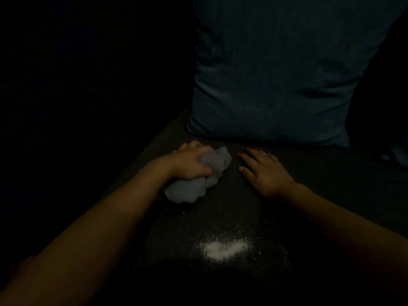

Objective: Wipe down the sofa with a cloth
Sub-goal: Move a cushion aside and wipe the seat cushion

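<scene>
The scene is very dark. My left hand [189, 161] grips a crumpled pale grey cloth [198, 182] and presses it on the dark sofa seat [320, 173]. My right hand [262, 171] lies flat on the seat just right of the cloth, fingers spread and holding nothing. A patch of white powder [223, 249] with scattered specks sits on the seat nearer to me, below both hands.
A large blue-grey cushion [276, 74] leans upright at the back of the seat, just beyond my hands. A small pale object [395, 154] shows at the far right edge. The left side of the view is black and unreadable.
</scene>
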`<state>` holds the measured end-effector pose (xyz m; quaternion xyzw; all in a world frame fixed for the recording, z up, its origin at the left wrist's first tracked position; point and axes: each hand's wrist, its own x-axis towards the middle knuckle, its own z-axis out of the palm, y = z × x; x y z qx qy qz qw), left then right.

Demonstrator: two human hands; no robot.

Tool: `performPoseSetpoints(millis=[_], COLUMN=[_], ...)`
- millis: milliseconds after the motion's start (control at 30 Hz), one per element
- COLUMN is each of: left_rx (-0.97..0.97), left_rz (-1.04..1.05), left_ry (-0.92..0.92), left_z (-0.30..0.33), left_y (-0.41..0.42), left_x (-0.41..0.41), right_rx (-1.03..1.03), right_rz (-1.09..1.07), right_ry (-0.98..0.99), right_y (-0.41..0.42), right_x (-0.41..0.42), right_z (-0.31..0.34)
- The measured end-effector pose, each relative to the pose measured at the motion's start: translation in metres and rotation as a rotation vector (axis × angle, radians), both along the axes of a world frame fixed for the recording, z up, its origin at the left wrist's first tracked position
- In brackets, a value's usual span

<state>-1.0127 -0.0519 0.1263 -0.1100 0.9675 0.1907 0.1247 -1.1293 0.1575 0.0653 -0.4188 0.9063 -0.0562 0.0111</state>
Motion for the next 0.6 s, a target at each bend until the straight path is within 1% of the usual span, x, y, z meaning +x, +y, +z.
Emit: performPoseSetpoints(millis=[67,100,233,267,367,433,500,600], left_rx=[0.139,0.170,0.071,0.077,0.018,-0.019,-0.068,-0.267], left_rz=[0.055,0.084,0.099,0.109,0.089,0.095,0.174,0.273], left_ry=[-0.032,-0.052,-0.215,-0.266,-0.323,-0.266,-0.127,0.049], left_z=[0.010,0.015,0.027,0.028,0.028,0.023,0.011,-0.009], left_y=[-0.007,-0.008,-0.008,-0.006,0.003,0.009,0.012,0.022], left_x=[-0.019,-0.027,-0.064,-0.069,-0.072,-0.064,-0.047,-0.017], right_rx=[0.016,0.016,0.025,0.031,0.047,0.043,0.036,0.012], right_rz=[-0.011,-0.016,-0.024,-0.023,-0.017,-0.017,-0.027,-0.030], right_ry=[-0.005,-0.009,-0.009,-0.012,-0.023,-0.030,-0.033,-0.035], right_y=[0.000,-0.001,-0.003,-0.004,-0.001,0.000,-0.002,-0.003], right_x=[0.002,0.004,0.004,0.004,0.002,0.003,0.003,0.002], right_z=[0.000,0.001,-0.002,-0.003,-0.003,-0.003,-0.003,-0.005])
